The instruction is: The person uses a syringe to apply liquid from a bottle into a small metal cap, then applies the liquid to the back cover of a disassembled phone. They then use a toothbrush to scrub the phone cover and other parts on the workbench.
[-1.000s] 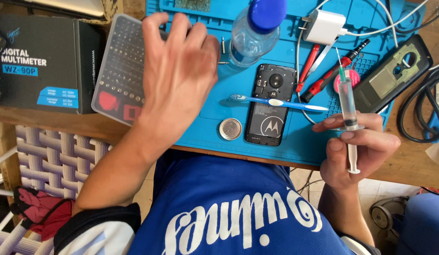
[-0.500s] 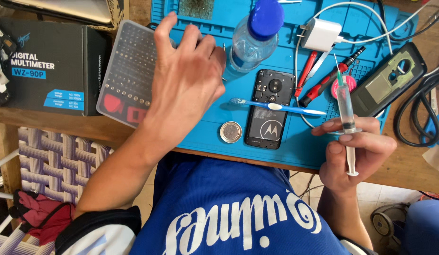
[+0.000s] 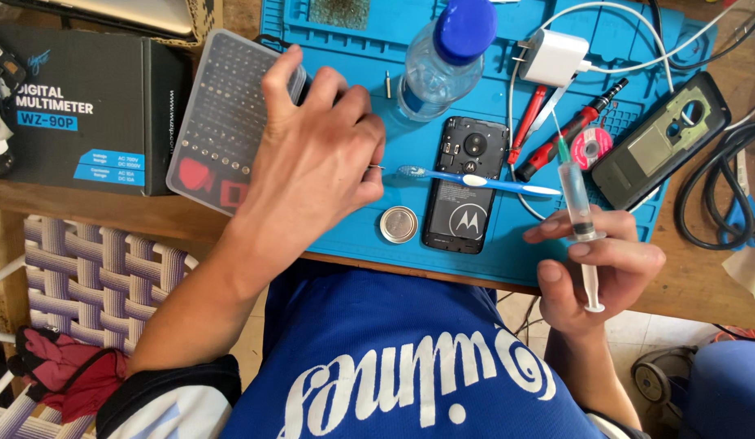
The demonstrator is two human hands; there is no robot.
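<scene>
Presently the right hand [image 3: 605, 268] pinches a clear syringe [image 3: 577, 207] at its finger flange, index and thumb closed on the barrel, needle cap pointing to 12 o'clock over the blue mat [image 3: 353, 219]. The left hand [image 3: 316, 154] lies half-curled, fingertips resting at the edge of the clear bit case [image 3: 223, 122]; whether it grips anything cannot be told. An opened phone [image 3: 465, 183] lies at 9 o'clock of the syringe, a toothbrush [image 3: 475, 180] across it, a round metal tin [image 3: 398, 224] beside. Judgement: the syringe is light, rigid plastic, smooth and slip-prone; hold it at the flange and barrel, clear of the plunger, which would discharge under pressure.
</scene>
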